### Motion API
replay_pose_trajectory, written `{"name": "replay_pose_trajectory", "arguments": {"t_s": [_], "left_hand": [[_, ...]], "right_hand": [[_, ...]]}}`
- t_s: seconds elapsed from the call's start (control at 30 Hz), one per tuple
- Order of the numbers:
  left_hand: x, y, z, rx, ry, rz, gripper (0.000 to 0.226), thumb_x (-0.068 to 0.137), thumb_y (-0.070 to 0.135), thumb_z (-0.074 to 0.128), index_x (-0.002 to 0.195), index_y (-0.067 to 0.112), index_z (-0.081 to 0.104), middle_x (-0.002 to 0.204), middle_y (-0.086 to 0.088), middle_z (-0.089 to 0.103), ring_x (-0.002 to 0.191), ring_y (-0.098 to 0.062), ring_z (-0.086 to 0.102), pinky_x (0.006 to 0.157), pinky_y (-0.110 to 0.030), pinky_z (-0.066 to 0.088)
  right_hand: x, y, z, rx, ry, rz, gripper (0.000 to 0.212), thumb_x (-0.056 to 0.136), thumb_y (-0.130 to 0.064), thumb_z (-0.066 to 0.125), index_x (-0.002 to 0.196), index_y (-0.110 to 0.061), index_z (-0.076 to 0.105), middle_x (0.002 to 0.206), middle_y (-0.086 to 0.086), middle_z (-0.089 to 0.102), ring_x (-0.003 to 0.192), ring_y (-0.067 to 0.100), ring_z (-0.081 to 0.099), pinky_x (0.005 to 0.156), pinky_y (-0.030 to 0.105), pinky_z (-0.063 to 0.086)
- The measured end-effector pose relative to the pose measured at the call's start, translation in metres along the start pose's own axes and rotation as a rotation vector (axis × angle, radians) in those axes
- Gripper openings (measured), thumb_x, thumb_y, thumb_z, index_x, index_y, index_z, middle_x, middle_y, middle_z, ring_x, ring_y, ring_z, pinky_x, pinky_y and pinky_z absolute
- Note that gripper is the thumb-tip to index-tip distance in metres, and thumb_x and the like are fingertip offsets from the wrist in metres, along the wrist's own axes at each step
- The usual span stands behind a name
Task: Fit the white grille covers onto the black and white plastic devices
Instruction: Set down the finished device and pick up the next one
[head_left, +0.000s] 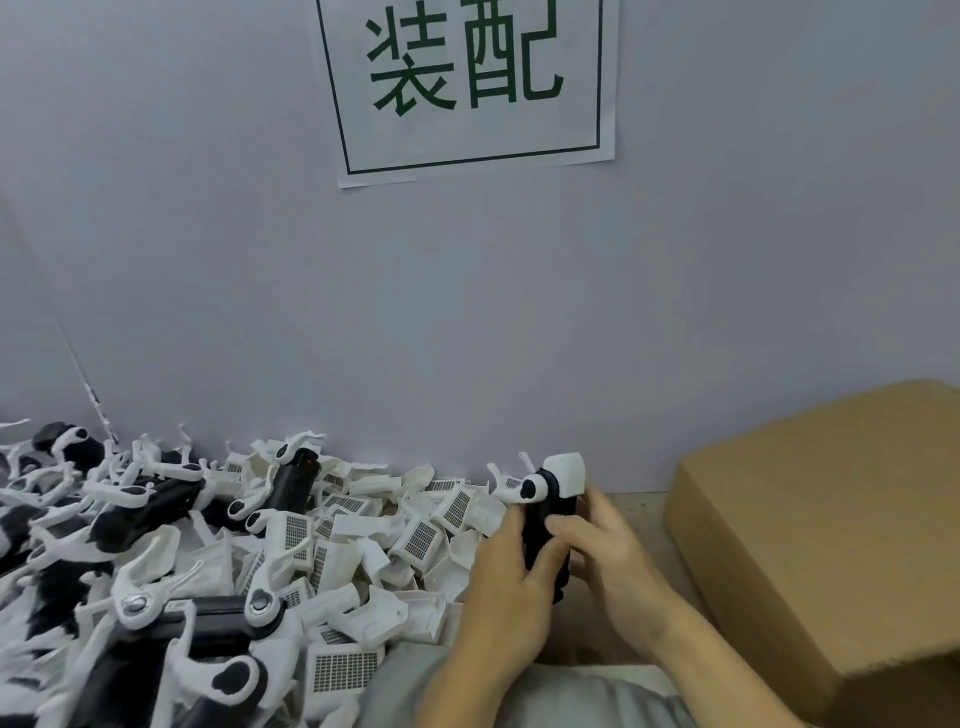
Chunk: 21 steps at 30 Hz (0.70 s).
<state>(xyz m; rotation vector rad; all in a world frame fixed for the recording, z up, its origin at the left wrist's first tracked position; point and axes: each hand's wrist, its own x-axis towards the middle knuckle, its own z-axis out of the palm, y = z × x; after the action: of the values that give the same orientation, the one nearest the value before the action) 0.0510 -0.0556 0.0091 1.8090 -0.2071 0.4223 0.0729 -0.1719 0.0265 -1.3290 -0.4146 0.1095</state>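
Between pile & cardboard box (831, 545), we gripped the black-and-white plastic device (545, 525) w/ left hand (511, 587) & right hand (610, 556), both curled round it; white grille cover (569, 475) atop. Risk: cover seated crooked, pops off if pressed unevenly.

A heap of devices (130, 525) is lying along the tabletop's (639, 506) left side against the wall (208, 260), with loose grille covers (415, 535) spreading to its right. Both hands, left (511, 582) and right (610, 551), are holding one device (543, 519) upright near the middle. A cardboard box (831, 545) is sitting at the right edge. A sign (467, 83) is hanging on the wall above.
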Motion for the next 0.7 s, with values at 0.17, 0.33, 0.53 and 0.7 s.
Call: {"name": "replay_pose_trajectory", "arguments": {"t_s": [0.17, 0.33, 0.53, 0.7], "left_hand": [[-0.006, 0.01, 0.0, 0.321, -0.126, 0.089, 0.038, 0.086, 0.031, 0.049, 0.124, 0.036, 0.054, 0.103, 0.015, 0.069, 0.1, -0.021, 0.064, 0.09, -0.053, 0.049], [-0.008, 0.012, 0.001, 0.39, -0.151, 0.089, 0.038, 0.092, 0.022, 0.049, 0.129, 0.032, 0.05, 0.102, 0.009, 0.069, 0.097, -0.022, 0.064, 0.091, -0.05, 0.049], [-0.009, 0.012, 0.001, 0.392, 0.058, 0.101, 0.023, 0.096, 0.021, 0.054, 0.111, 0.037, 0.044, 0.098, 0.019, 0.064, 0.099, -0.014, 0.061, 0.095, -0.045, 0.044], [0.005, 0.017, -0.013, -0.114, 0.464, -0.244, 0.025, 0.105, 0.017, 0.046, 0.089, 0.016, 0.065, 0.08, 0.0, 0.066, 0.087, -0.03, 0.064, 0.086, -0.044, 0.048]], "right_hand": [[0.008, 0.004, 0.005, -0.138, 0.417, -0.064, 0.03, 0.074, -0.039, 0.084, 0.078, -0.014, 0.07, 0.069, -0.001, 0.073, 0.065, 0.01, 0.071, 0.051, 0.016, 0.049], [0.007, 0.008, 0.005, -0.185, 0.559, -0.071, 0.026, 0.072, -0.039, 0.085, 0.073, -0.017, 0.07, 0.065, -0.005, 0.072, 0.059, 0.008, 0.07, 0.049, 0.019, 0.049], [0.004, -0.002, 0.01, -0.131, 0.38, -0.078, 0.031, 0.078, -0.04, 0.082, 0.089, -0.013, 0.072, 0.081, -0.001, 0.076, 0.076, 0.006, 0.072, 0.058, 0.012, 0.05], [0.004, 0.001, 0.007, -0.217, 0.21, 0.018, 0.017, 0.094, -0.038, 0.066, 0.11, -0.033, 0.064, 0.115, -0.014, 0.068, 0.111, 0.001, 0.062, 0.095, 0.026, 0.049]]}}
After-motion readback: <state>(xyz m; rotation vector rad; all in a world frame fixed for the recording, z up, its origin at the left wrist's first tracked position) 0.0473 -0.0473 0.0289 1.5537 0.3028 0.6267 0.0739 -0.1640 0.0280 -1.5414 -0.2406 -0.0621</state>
